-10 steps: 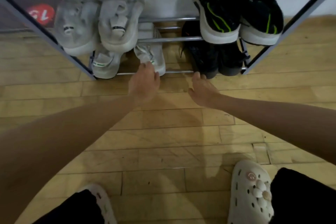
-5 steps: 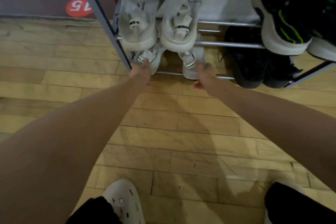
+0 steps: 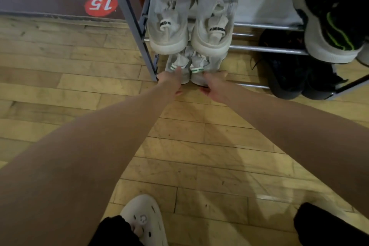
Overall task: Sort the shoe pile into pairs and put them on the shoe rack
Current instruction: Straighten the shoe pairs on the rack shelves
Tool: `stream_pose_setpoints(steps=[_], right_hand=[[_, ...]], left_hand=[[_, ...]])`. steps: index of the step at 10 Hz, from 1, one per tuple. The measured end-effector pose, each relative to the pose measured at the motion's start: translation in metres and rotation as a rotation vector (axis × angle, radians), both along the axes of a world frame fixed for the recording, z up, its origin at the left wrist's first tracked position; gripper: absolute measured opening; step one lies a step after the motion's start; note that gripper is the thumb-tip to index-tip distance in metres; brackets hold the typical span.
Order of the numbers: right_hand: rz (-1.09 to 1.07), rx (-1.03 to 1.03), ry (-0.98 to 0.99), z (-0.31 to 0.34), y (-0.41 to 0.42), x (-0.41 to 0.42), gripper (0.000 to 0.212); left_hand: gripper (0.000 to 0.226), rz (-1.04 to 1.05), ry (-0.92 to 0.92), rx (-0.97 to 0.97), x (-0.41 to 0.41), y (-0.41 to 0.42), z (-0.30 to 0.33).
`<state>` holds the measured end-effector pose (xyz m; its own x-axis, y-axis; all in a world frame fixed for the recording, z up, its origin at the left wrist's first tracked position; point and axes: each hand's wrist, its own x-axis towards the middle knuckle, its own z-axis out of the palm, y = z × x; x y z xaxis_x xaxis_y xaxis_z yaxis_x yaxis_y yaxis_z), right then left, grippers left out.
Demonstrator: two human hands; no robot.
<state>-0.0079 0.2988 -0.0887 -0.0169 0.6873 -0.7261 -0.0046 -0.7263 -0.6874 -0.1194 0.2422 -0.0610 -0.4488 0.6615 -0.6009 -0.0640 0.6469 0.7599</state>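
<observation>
A metal shoe rack (image 3: pixel 129 16) stands on the wooden floor. On the left of its bottom shelf, two white sneakers with green heel stripes sit side by side, heels towards me. My left hand (image 3: pixel 171 82) holds the heel of the left sneaker (image 3: pixel 175 63). My right hand (image 3: pixel 214 86) holds the heel of the right sneaker (image 3: pixel 201 62), thumb on top. Above them rests a pale grey pair (image 3: pixel 213 26). A black pair with green lines (image 3: pixel 329 26) fills the upper right, and a black pair (image 3: pixel 289 74) the lower right.
A grey wall panel with a red round "15" sticker (image 3: pixel 100 5) runs behind the rack on the left. My foot in a white clog (image 3: pixel 143 219) is on the floor at the bottom. Wooden floorboards (image 3: pixel 199 146) stretch between me and the rack.
Both hands shifted left to the white sneakers. The two sneakers, apart a second ago, now sit together at the rack's left end. The view has swung left.
</observation>
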Motion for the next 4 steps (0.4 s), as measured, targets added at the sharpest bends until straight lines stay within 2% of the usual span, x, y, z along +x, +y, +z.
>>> stream_pose_setpoints(steps=[1,2,4], right_hand=[[0.138,-0.039,-0.03,0.002,0.002,0.008,0.054],[0.449,-0.015,-0.221,0.014,0.0,0.026,0.052],[1.118,0.169,-0.667,0.054,-0.044,0.071,0.057]], left_hand=[[0.039,-0.053,-0.036,-0.094,0.007,0.0,0.011],[0.016,-0.125,-0.012,-0.173,0.008,-0.004,0.024],[0.013,-0.573,0.306,-0.262,0.007,-0.021,0.049]])
